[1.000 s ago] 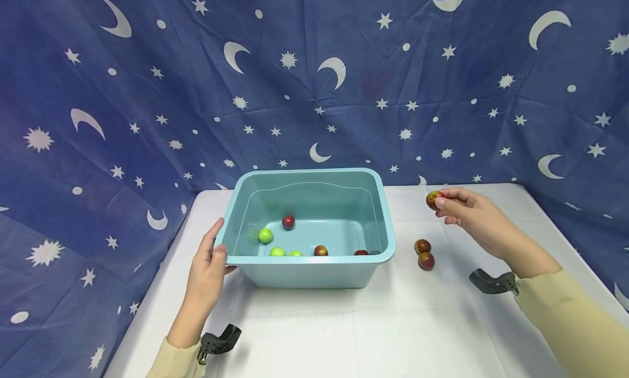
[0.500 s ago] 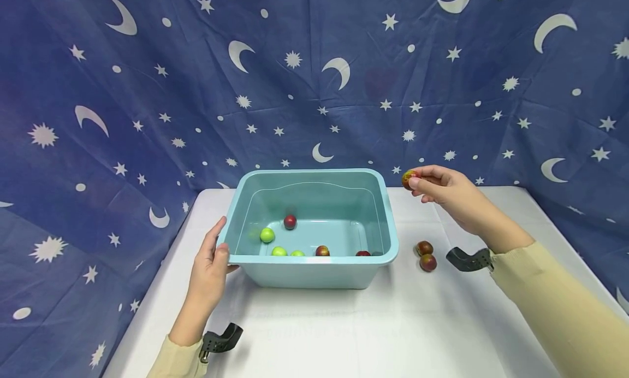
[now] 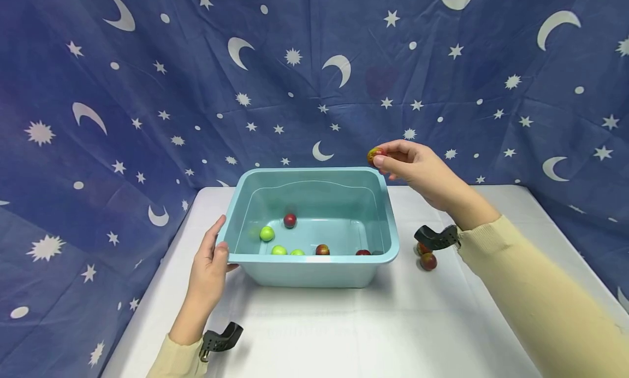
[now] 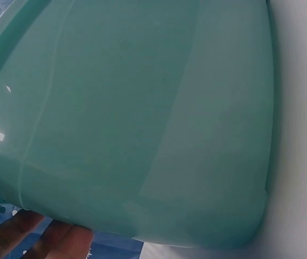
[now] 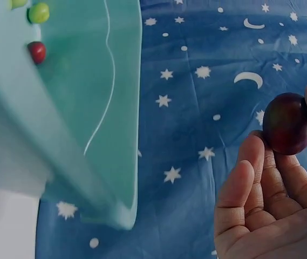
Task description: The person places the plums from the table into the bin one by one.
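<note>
In the head view a light blue plastic tub [image 3: 314, 275] stands on the white table. My left hand [image 3: 206, 277] grips its left front corner, thumb by the rim; the left wrist view shows fingers [image 4: 61, 237] along the tub's outer wall. My right hand [image 3: 417, 170] pinches a red and yellow-green plum [image 3: 375, 156] above the tub's back right corner. In the right wrist view that plum [image 5: 288, 124] looks dark red between thumb and fingertips. Inside the tub lie a dark red plum [image 3: 290, 220], a bright green round fruit [image 3: 267, 234] and several others, some partly hidden by the front rim.
Two more plums sit right of the tub on the white tablecloth [image 3: 319, 334]: the front plum [image 3: 428, 261] shows whole, the other is partly covered by the right wrist's black camera [image 3: 437, 237]. A blue cloth [image 3: 172, 83] with moons and stars hangs behind.
My right hand has carried the plum left and upward, from over the table's right side to the tub's back right corner. My left hand has stayed at the tub.
</note>
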Available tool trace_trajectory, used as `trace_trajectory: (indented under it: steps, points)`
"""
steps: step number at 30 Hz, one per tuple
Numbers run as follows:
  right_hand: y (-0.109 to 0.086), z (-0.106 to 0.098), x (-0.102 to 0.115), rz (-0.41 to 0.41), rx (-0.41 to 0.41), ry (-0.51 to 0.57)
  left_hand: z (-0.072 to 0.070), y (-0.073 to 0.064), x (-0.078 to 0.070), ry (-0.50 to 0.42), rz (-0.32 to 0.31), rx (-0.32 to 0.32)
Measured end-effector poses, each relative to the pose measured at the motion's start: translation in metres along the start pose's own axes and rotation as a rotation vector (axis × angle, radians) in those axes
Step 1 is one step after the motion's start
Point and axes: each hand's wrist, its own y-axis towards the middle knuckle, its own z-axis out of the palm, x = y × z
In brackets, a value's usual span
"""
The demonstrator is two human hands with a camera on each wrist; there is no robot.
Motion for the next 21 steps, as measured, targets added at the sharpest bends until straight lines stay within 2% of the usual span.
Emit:
trace_trajectory:
  steps: [7, 21]
  points:
    - [0.014, 0.024, 0.006, -0.034, 0.050, -0.009, 0.000, 0.000, 0.000, -0.008, 0.000, -0.004]
    - [0.038, 0.072, 0.013, -0.075, 0.140, -0.106, 0.000, -0.001, 0.000, -0.014, -0.017, -0.007]
